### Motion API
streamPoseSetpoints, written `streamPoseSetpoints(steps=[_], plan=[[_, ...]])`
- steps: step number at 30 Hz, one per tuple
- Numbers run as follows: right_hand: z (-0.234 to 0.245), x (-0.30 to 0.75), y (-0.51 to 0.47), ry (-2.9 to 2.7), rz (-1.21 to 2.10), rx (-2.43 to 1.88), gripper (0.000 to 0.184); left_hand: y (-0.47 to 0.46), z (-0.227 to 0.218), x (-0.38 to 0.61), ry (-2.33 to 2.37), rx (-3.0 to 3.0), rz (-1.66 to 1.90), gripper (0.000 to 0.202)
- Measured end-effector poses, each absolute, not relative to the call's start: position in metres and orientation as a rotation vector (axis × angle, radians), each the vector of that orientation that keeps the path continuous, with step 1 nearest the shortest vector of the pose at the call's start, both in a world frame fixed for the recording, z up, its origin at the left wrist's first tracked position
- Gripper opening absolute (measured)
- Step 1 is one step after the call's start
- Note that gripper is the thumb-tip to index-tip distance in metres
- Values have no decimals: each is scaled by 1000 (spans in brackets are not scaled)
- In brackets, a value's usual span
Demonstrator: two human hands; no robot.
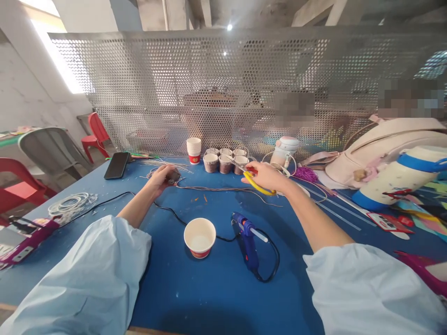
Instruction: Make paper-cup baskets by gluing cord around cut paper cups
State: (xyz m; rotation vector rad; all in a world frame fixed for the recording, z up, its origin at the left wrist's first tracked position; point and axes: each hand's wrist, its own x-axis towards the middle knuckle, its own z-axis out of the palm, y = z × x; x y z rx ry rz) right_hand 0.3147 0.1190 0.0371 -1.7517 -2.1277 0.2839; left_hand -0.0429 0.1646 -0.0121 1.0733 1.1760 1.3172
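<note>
My left hand (pixel 161 178) is closed around a small dark round object (pixel 172 176) on the blue table (pixel 209 288), where thin brown cords (pixel 216 189) run toward the right. My right hand (pixel 266 176) grips yellow-handled scissors (pixel 254 182), their blades pointing up left toward a row of small filled cups (pixel 225 163). Both arms wear light blue sleeves.
A blue glue gun (pixel 248 242) with a black cable and an empty paper cup (pixel 199 237) lie near me. A stack of paper cups (pixel 193 150), a black phone (pixel 117 165), a white bag (pixel 384 144), a white and blue bottle (pixel 398 179) and a perforated metal screen (pixel 223 83) stand behind.
</note>
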Motion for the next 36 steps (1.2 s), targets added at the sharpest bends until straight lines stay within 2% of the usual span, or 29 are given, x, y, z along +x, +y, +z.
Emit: streamPoseSetpoints(steps=[3,10,15,25,36], plan=[[36,285,111,-2209,271,-1695,48,162,-10,-41,1180,1114,1321,30],[30,242,97,-2375,231,-1630,43,152,-2,-31,1239,1289,1354,45],[26,234,101,-2461,69,-1624,34,146,1,-22,1277,1468,1368,40],[31,209,117,-2593,-60,-1557,36,146,4,-21,1395,1834,1341,35],[29,192,128,-2619,-40,-1564,36,150,3,-26,1483,2082,1271,41]])
